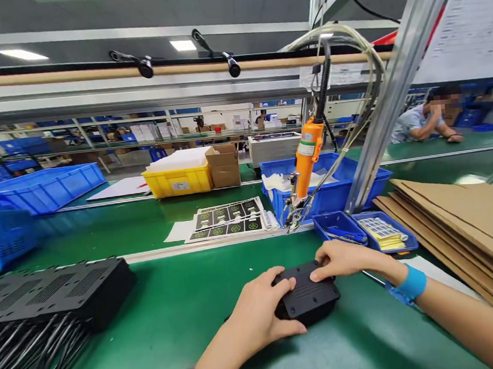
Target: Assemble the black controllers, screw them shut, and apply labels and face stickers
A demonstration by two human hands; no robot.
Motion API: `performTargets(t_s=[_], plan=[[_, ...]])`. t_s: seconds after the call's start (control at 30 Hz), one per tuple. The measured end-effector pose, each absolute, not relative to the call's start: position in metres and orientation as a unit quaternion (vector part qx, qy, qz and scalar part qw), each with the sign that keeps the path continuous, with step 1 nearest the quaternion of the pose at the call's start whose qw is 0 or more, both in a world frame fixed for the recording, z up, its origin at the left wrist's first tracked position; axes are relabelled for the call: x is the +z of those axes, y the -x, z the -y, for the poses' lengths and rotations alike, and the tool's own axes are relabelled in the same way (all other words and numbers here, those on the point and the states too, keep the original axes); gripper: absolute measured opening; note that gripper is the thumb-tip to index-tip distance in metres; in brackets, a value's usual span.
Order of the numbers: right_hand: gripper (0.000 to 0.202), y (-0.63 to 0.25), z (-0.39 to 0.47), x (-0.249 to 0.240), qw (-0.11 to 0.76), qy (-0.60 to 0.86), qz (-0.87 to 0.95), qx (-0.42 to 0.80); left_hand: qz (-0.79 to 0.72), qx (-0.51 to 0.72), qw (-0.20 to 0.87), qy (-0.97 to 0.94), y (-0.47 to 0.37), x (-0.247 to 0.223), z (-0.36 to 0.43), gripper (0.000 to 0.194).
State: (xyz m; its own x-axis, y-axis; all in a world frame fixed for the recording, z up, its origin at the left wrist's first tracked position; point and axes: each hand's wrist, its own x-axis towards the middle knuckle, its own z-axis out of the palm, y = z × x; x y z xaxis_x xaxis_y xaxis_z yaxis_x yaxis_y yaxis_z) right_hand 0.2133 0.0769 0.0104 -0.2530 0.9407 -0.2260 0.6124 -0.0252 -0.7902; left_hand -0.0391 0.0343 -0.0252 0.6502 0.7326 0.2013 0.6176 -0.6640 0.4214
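Note:
A black box-shaped device (308, 293) with a ribbed lid and screws at its edges rests on the green work surface (176, 326). My left hand (262, 305) grips its left side, fingers on the lid and thumb along the near edge. From the far right corner, my right hand (335, 260) holds the same device, its thumb pressing on the lid. A blue band (410, 285) circles my right wrist. The underside of the device is hidden.
Black devices with cables (54, 290) stand at the left. An orange screwdriver (307, 157) hangs beyond my hands, near small blue trays (339, 228). Label sheets (227, 220) lie behind. Cardboard (468, 235) and a metal post (393, 93) are at right. A person (424, 119) sits farther back.

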Motion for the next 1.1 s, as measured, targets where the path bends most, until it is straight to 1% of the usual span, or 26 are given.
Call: performTargets(t_s=[0.03,0.1,0.13,0.2,0.23,0.27,0.3,0.37,0.47,0.6,0.67,0.8,0.87,0.97,1.1], plan=[[0.039,-0.216,-0.082,0.017,0.246,0.577,0.679,0.381,-0.381,0.172,0.142,-0.898,0.039,-0.026,-0.033,0.075],[0.037,-0.221,-0.094,0.032,0.370,0.566,0.674,0.297,-0.391,0.172,0.132,-0.894,0.039,-0.027,-0.033,0.068],[0.043,-0.222,-0.103,0.040,0.433,0.553,0.663,0.261,-0.392,0.181,0.138,-0.891,0.038,-0.027,-0.033,0.066],[0.068,-0.222,-0.122,0.055,0.529,0.508,0.643,0.222,-0.388,0.203,0.160,-0.884,0.038,-0.027,-0.033,0.062],[0.082,-0.221,-0.133,0.061,0.555,0.478,0.642,0.225,-0.389,0.212,0.170,-0.880,0.038,-0.028,-0.033,0.061],[0.090,-0.219,-0.144,0.067,0.568,0.448,0.646,0.242,-0.392,0.218,0.172,-0.877,0.039,-0.028,-0.032,0.061],[0.092,-0.216,-0.154,0.070,0.573,0.420,0.652,0.266,-0.396,0.222,0.166,-0.875,0.040,-0.030,-0.030,0.061],[0.081,-0.209,-0.173,0.073,0.582,0.376,0.651,0.310,-0.402,0.221,0.134,-0.879,0.042,-0.033,-0.027,0.063],[0.062,-0.195,-0.186,0.068,0.619,0.344,0.616,0.347,-0.404,0.212,0.084,-0.886,0.043,-0.038,-0.022,0.064],[0.045,-0.178,-0.172,0.072,0.660,0.324,0.564,0.376,-0.410,0.205,0.089,-0.884,0.041,-0.035,-0.019,0.060],[0.046,-0.175,-0.155,0.084,0.679,0.314,0.546,0.376,-0.418,0.202,0.102,-0.880,0.040,-0.032,-0.019,0.059],[0.058,-0.175,-0.118,0.119,0.705,0.298,0.538,0.355,-0.429,0.193,0.121,-0.874,0.041,-0.030,-0.018,0.058],[0.057,-0.174,-0.104,0.130,0.708,0.300,0.540,0.342,-0.432,0.195,0.128,-0.871,0.042,-0.031,-0.017,0.056],[0.057,-0.172,-0.093,0.132,0.706,0.312,0.541,0.335,-0.432,0.203,0.135,-0.868,0.041,-0.032,-0.017,0.054],[0.054,-0.170,-0.093,0.120,0.696,0.322,0.532,0.358,-0.429,0.209,0.133,-0.869,0.041,-0.031,-0.018,0.053]])
